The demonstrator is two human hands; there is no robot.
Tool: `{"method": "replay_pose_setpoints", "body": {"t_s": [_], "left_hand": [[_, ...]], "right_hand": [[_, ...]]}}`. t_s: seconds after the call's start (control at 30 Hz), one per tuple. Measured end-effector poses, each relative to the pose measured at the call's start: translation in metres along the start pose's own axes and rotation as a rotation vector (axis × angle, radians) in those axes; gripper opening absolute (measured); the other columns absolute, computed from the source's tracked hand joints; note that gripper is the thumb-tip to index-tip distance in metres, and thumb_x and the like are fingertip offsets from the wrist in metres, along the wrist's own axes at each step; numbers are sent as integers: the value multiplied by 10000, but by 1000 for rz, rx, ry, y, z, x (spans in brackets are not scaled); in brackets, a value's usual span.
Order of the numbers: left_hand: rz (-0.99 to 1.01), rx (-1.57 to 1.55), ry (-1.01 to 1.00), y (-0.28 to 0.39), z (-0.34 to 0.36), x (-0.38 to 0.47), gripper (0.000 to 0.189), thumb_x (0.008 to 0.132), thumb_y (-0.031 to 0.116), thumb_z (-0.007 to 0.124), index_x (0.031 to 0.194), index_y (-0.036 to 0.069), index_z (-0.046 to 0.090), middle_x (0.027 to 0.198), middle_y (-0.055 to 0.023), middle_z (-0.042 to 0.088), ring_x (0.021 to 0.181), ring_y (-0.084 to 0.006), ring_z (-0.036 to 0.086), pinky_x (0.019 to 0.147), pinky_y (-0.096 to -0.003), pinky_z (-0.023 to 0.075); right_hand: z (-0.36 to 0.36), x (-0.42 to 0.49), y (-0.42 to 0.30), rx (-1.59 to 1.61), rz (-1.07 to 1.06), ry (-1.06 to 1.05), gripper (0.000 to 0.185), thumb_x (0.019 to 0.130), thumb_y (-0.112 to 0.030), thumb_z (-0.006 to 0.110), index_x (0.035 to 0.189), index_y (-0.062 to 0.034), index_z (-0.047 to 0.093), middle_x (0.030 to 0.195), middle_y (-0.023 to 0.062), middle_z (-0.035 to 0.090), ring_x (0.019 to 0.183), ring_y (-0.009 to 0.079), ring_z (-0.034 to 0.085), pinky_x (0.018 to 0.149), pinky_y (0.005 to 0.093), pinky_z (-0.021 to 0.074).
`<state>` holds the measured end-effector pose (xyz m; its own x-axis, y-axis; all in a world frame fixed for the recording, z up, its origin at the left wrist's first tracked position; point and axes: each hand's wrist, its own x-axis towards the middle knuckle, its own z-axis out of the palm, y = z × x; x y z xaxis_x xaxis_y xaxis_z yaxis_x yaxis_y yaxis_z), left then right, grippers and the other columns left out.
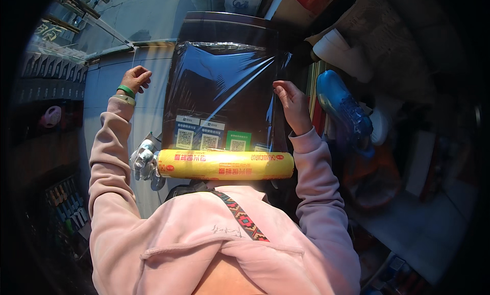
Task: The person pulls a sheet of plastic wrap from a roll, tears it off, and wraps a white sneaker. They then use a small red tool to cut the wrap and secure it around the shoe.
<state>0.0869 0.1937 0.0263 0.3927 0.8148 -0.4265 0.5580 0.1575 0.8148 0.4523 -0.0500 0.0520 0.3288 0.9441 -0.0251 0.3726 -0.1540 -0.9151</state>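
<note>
A sheet of clear cling film [229, 81] lies wrinkled over a dark stand or board [229, 27], with glare along its creases. At its near end sits a yellow roll of cling film [226, 165], crosswise before my chest and bearing red writing. My left hand [136, 80] is raised left of the board, apart from the film; its fingers are curled in and nothing shows between them. At the board's right edge is my right hand [293, 103], thumb and forefinger together beside the film; whether they pinch it is unclear.
Several payment code cards [210, 136] show beneath the film near the roll. A transparent bag of items [145, 159] is by the roll's left end. At right are a blue sneaker [342, 103] and a white shoe [340, 52]. Shelved goods [53, 73] line the left.
</note>
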Motion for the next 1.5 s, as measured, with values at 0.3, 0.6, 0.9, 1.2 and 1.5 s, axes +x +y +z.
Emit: {"method": "replay_pose_setpoints", "body": {"t_s": [0.3,0.6,0.9,1.2,1.5], "left_hand": [[-362,-480,261,-98,33,-195,257,817,328,550,816,72,549,686,-51,593,541,-154,579,423,-256,461],[-139,-632,161,-110,102,-216,350,783,403,577,880,67,579,733,-2,590,585,-94,563,473,-209,440],[-184,-477,187,-100,105,-202,208,800,268,588,843,66,571,695,-1,576,528,-85,529,440,-196,422],[-171,-503,90,-99,104,-205,201,782,263,611,799,69,560,642,17,537,521,-63,477,439,-185,377],[-120,-605,350,-88,91,-183,266,805,222,583,976,24,531,857,-54,584,745,-123,571,620,-232,468]], "right_hand": [[-30,-188,4,97,344,340,207,862,-147,476,1009,-13,532,989,95,567,945,182,530,845,282,398],[7,-216,56,305,430,288,266,865,-193,488,1049,-2,504,946,72,556,846,136,511,775,258,397],[9,-215,54,358,554,269,253,864,-160,486,1047,15,494,930,88,563,840,148,530,764,259,410],[-4,-175,0,-259,255,299,268,837,-172,519,1008,32,539,971,144,576,882,206,552,799,288,416],[125,5,-37,-523,-338,-353,287,849,-212,455,1075,-53,534,1218,123,448,1118,277,428,917,329,367]]}}
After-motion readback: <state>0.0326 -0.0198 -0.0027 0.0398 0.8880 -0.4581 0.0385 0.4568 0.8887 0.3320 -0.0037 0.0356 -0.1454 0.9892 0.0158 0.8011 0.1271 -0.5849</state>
